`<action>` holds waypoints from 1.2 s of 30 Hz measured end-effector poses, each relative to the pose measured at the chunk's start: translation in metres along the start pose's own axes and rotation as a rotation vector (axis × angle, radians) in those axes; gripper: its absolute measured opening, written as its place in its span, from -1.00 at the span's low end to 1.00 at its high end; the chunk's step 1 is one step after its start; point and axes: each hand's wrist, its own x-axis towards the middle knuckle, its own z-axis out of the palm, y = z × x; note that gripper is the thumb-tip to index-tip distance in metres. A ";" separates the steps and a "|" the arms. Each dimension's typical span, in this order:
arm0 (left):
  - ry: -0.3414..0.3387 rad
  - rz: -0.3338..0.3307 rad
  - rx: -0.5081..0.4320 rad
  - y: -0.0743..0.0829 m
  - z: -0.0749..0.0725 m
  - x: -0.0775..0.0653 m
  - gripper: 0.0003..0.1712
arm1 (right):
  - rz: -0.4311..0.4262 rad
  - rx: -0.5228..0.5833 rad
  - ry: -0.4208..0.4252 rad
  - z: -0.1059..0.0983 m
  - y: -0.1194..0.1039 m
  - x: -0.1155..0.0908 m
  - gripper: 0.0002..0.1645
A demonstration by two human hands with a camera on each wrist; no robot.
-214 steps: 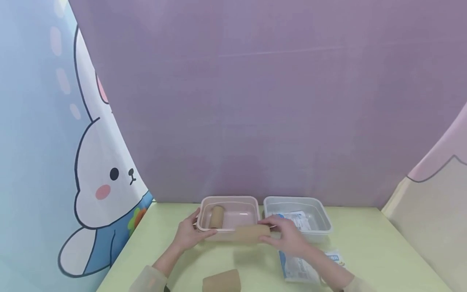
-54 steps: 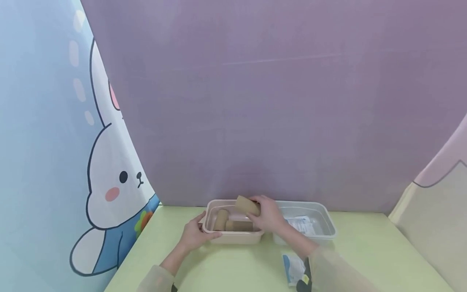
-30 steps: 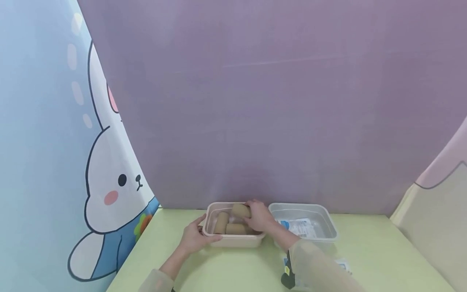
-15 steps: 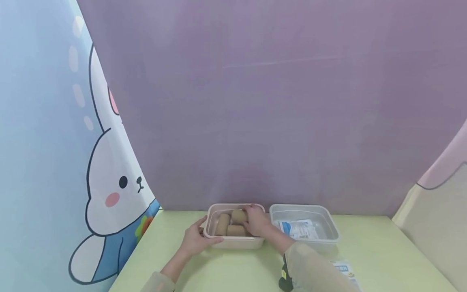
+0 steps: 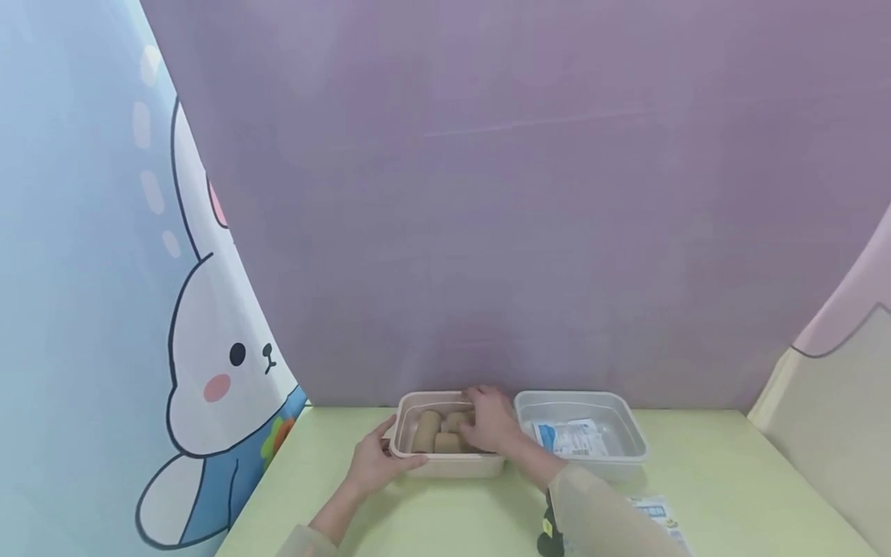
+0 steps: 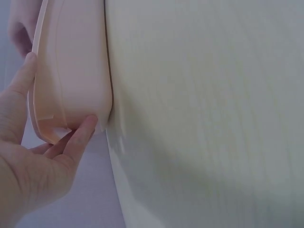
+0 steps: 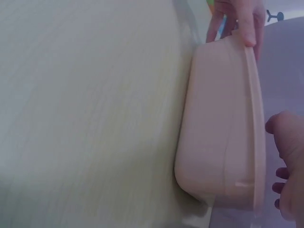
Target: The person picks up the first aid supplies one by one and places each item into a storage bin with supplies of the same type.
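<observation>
My left hand [image 5: 374,463] grips the left end of a pink plastic basket [image 5: 455,466]. In the left wrist view its thumb lies along the rim and its fingers curl under the end. Inside the basket lie brown rolls: one upright-lying roll [image 5: 427,432] at the left, a crosswise roll [image 5: 448,443] in front, and another roll [image 5: 455,422] behind. My right hand [image 5: 493,420] reaches over the basket's right side, beside the back roll. The right wrist view has its thumb and bent fingers apart above the rim, with no roll visible between them.
A translucent white basket [image 5: 619,466] stands close to the right, holding blue-and-white packets [image 5: 574,438]. Another packet [image 5: 657,512] lies on the yellow table [image 5: 738,495], partly covered by the right sleeve [image 5: 605,510]. A purple curtain [image 5: 445,232] hangs behind the table.
Seven seconds ago one roll lay in the basket and another lay on the table. Since then my right hand has brought rolls in; the last has sunk lower and my fingers have left it.
</observation>
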 end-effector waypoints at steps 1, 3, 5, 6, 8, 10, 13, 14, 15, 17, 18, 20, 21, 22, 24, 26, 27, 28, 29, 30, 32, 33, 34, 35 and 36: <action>0.001 0.001 0.005 -0.001 0.000 0.001 0.35 | -0.003 0.009 0.024 -0.003 0.001 -0.001 -0.34; 0.003 0.002 0.010 -0.002 0.000 0.004 0.36 | -0.009 0.024 0.060 -0.010 0.005 -0.001 -0.35; 0.006 -0.001 0.012 -0.003 0.000 0.008 0.37 | -0.004 0.028 0.087 -0.018 0.012 -0.002 -0.35; 0.008 -0.002 0.016 -0.003 -0.001 0.009 0.37 | -0.002 0.034 0.098 -0.022 0.016 -0.003 -0.35; 0.010 -0.001 0.016 -0.003 -0.003 0.010 0.37 | 0.008 0.036 0.114 -0.029 0.026 -0.006 -0.36; 0.012 0.001 0.018 -0.004 -0.004 0.009 0.36 | 0.040 0.043 0.103 -0.035 0.036 -0.010 -0.34; 0.010 0.005 0.026 -0.004 -0.005 0.008 0.35 | 0.086 0.032 0.089 -0.043 0.053 -0.018 -0.31; 0.010 0.004 0.026 -0.004 -0.005 0.008 0.36 | 0.095 0.031 0.082 -0.044 0.059 -0.020 -0.30; 0.011 0.001 0.029 -0.004 -0.006 0.008 0.36 | 0.092 0.031 0.084 -0.047 0.063 -0.022 -0.31; 0.014 -0.005 0.037 -0.003 -0.007 0.008 0.36 | 0.082 0.032 0.093 -0.053 0.072 -0.026 -0.32; 0.016 -0.009 0.037 -0.002 -0.008 0.007 0.35 | 0.070 0.028 0.102 -0.056 0.076 -0.027 -0.32; 0.023 -0.015 0.044 -0.001 -0.011 0.007 0.35 | 0.059 0.039 0.107 -0.063 0.084 -0.030 -0.32; 0.026 -0.020 0.049 0.000 -0.012 0.007 0.34 | 0.057 0.045 0.111 -0.066 0.088 -0.032 -0.32; 0.028 -0.022 0.052 0.001 -0.013 0.006 0.34 | 0.072 0.044 0.108 -0.070 0.092 -0.035 -0.31; 0.028 -0.021 0.052 0.001 -0.015 0.006 0.34 | 0.099 0.038 0.113 -0.077 0.102 -0.041 -0.28; 0.025 -0.018 0.056 0.002 -0.016 0.007 0.34 | 0.136 0.044 0.106 -0.086 0.111 -0.048 -0.23; 0.023 -0.017 0.058 0.002 -0.016 0.007 0.34 | 0.150 0.043 0.105 -0.089 0.117 -0.051 -0.21; 0.022 -0.016 0.058 0.001 -0.017 0.007 0.34 | 0.173 0.043 0.100 -0.093 0.121 -0.055 -0.19; 0.022 -0.015 0.055 0.001 -0.017 0.008 0.34 | 0.184 0.046 0.097 -0.095 0.126 -0.059 -0.17; 0.024 -0.013 0.058 0.000 -0.018 0.008 0.35 | 0.201 0.047 0.093 -0.097 0.131 -0.063 -0.15; 0.030 -0.014 0.058 -0.002 -0.019 0.008 0.36 | 0.239 0.051 0.086 -0.100 0.140 -0.069 -0.13; 0.034 -0.017 0.058 -0.002 -0.019 0.009 0.36 | 0.258 0.053 0.083 -0.101 0.143 -0.072 -0.12; 0.037 -0.020 0.056 -0.003 -0.020 0.009 0.36 | 0.280 0.055 0.081 -0.102 0.147 -0.075 -0.11; 0.040 -0.019 0.055 -0.003 -0.020 0.009 0.36 | 0.293 0.052 0.083 -0.103 0.151 -0.077 -0.11; 0.042 -0.022 0.059 -0.003 -0.020 0.009 0.36 | 0.303 0.050 0.087 -0.104 0.154 -0.080 -0.10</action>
